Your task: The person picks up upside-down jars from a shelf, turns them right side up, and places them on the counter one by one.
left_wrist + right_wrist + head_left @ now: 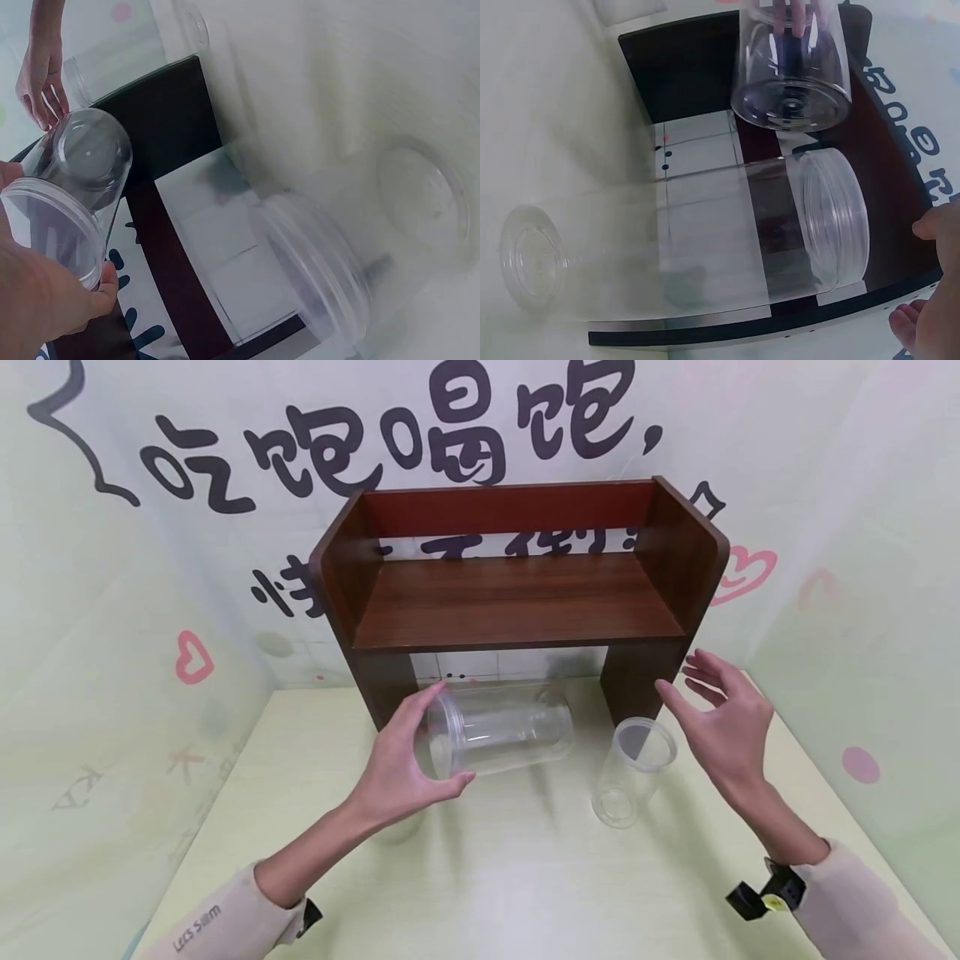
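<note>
My left hand (397,768) grips a clear plastic jar (517,727) round its ringed end, thumb below and fingers above. The jar lies on its side in the air, its base pointing right, in front of the shelf's opening. My right hand (727,722) is held up with fingers spread and nothing in them. Just left of it, a second clear jar (633,772) stands upright on the table. A third clear jar (322,270) stands near my left wrist in the left wrist view; my left arm mostly hides it in the head view.
A dark brown wooden shelf (517,602) stands at the back of the table (510,877), with its right leg (637,681) close to the second jar. Behind it hangs a pale printed curtain (202,552) with large black characters.
</note>
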`<state>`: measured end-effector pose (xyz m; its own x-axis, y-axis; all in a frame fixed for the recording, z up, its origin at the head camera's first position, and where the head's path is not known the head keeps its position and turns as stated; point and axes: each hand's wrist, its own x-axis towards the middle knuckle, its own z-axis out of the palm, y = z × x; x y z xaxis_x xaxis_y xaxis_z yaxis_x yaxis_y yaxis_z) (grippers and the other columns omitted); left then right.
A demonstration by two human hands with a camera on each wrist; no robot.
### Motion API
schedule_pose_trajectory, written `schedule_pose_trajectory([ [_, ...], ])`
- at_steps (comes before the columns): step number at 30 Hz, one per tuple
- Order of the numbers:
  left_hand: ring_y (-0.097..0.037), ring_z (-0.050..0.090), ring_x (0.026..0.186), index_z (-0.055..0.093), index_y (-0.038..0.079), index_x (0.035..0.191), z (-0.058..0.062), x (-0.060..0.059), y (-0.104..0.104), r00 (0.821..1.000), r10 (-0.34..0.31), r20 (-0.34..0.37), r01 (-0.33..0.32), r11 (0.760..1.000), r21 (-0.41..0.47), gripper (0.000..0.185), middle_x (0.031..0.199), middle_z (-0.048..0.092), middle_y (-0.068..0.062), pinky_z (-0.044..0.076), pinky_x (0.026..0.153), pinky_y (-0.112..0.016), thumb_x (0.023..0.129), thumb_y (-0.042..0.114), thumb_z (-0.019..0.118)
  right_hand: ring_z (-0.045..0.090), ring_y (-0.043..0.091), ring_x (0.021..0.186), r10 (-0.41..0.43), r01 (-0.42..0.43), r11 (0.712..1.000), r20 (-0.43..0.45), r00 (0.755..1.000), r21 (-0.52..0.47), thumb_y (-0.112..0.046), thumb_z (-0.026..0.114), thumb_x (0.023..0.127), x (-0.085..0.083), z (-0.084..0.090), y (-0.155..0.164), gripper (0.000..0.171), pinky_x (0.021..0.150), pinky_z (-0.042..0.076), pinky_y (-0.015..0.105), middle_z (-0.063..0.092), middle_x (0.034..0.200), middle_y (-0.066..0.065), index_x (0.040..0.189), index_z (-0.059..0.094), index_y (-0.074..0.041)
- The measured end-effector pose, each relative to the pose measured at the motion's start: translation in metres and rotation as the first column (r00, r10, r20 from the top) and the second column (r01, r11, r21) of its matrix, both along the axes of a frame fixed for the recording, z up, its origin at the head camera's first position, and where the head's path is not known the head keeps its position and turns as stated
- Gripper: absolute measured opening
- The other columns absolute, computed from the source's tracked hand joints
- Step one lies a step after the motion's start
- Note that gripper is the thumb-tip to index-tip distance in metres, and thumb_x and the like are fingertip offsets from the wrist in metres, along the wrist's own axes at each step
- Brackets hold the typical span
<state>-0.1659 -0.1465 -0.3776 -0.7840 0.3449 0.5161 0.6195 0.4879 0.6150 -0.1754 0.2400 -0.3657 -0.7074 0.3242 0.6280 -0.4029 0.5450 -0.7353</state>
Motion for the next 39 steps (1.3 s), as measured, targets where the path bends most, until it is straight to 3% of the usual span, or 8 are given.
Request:
schedule_pose_trajectory([
  [5, -0.033, 0.059, 0.128, 0.037, 0.015, 0.164, 0.001, -0.005, -0.002, 1.000, 0.011, 0.021, -0.009, 0.995, -0.102, 0.111, 0.152, 0.053, -0.010, 0.061, 0.100, -0.049, 0.071, 0.032, 0.096, 0.068, -0.014, 0.095, 0.011, -0.010, 1.000, -0.024, 1.000, 0.020, -0.005, 0.090, 0.082, -0.012, -0.001, 0.001, 0.048, 0.087, 0.056, 0.009, 0.077, 0.117, 0.017, 0.128, 0.075, -0.002],
  [11, -0.036, 0.057, 0.131, 0.038, 0.017, 0.165, 0.003, -0.007, -0.002, 0.998, 0.022, 0.052, -0.011, 0.978, -0.207, 0.110, 0.155, 0.051, -0.012, 0.063, 0.092, -0.053, 0.072, 0.035, 0.094, 0.067, -0.015, 0.088, 0.008, -0.008, 1.000, -0.030, 1.000, -0.001, -0.004, 0.089, 0.082, -0.020, -0.001, -0.001, 0.039, 0.083, 0.057, 0.009, 0.078, 0.108, 0.020, 0.118, 0.077, 0.003],
  [18, -0.036, 0.056, 0.131, 0.040, 0.014, 0.164, 0.002, -0.013, 0.004, 0.997, 0.010, 0.074, 0.012, 0.956, -0.294, 0.110, 0.156, 0.050, -0.015, 0.064, 0.089, -0.051, 0.071, 0.038, 0.093, 0.065, -0.018, 0.088, -0.018, 0.020, 0.999, -0.050, 0.999, 0.035, 0.000, 0.082, 0.087, -0.026, -0.002, 0.004, 0.030, 0.079, 0.056, 0.007, 0.078, 0.106, 0.022, 0.115, 0.075, 0.007],
  [25, -0.036, 0.056, 0.127, 0.049, 0.009, 0.157, -0.005, -0.019, 0.009, 0.997, -0.037, 0.063, 0.055, 0.945, -0.323, 0.103, 0.152, 0.055, -0.014, 0.063, 0.088, -0.048, 0.068, 0.036, 0.093, 0.061, -0.023, 0.086, -0.035, 0.042, 0.995, -0.080, 0.996, 0.090, 0.002, 0.077, 0.088, -0.033, -0.003, 0.006, 0.025, 0.076, 0.052, 0.002, 0.077, 0.102, 0.025, 0.111, 0.073, 0.011],
  [27, -0.037, 0.056, 0.128, 0.050, 0.009, 0.156, -0.006, -0.020, 0.011, 0.997, -0.052, 0.060, 0.069, 0.940, -0.335, 0.102, 0.152, 0.055, -0.015, 0.061, 0.093, -0.052, 0.068, 0.036, 0.093, 0.063, -0.022, 0.086, -0.038, 0.046, 0.994, -0.082, 0.996, 0.101, 0.002, 0.077, 0.088, -0.034, -0.003, 0.006, 0.025, 0.076, 0.052, 0.002, 0.078, 0.102, 0.024, 0.111, 0.073, 0.010],
  [32, -0.038, 0.055, 0.132, 0.052, 0.008, 0.155, -0.009, -0.021, 0.016, 0.995, -0.080, 0.063, 0.098, 0.917, -0.386, 0.102, 0.151, 0.056, -0.014, 0.049, 0.112, -0.062, 0.066, 0.035, 0.093, 0.076, 0.001, 0.087, -0.052, 0.062, 0.991, -0.087, 0.995, 0.121, -0.001, 0.077, 0.089, -0.034, -0.003, 0.006, 0.023, 0.076, 0.052, 0.002, 0.079, 0.101, 0.021, 0.110, 0.074, 0.009],
  [34, -0.038, 0.055, 0.131, 0.054, 0.008, 0.154, -0.010, -0.022, 0.018, 0.994, -0.087, 0.061, 0.105, 0.902, -0.420, 0.100, 0.151, 0.057, -0.013, 0.049, 0.111, -0.062, 0.066, 0.035, 0.093, 0.078, 0.008, 0.087, -0.056, 0.068, 0.989, -0.092, 0.994, 0.130, -0.001, 0.077, 0.089, -0.034, -0.003, 0.006, 0.023, 0.076, 0.052, 0.002, 0.079, 0.101, 0.021, 0.110, 0.074, 0.009],
  [39, -0.041, 0.057, 0.130, 0.055, 0.007, 0.152, -0.015, -0.023, 0.022, 0.992, -0.106, 0.063, 0.123, 0.862, -0.492, 0.096, 0.150, 0.059, -0.012, 0.047, 0.111, -0.064, 0.068, 0.036, 0.091, 0.074, -0.004, 0.087, -0.053, 0.068, 0.987, -0.107, 0.993, 0.143, 0.001, 0.077, 0.089, -0.033, -0.004, 0.006, 0.024, 0.076, 0.051, 0.001, 0.078, 0.101, 0.021, 0.110, 0.074, 0.009],
])
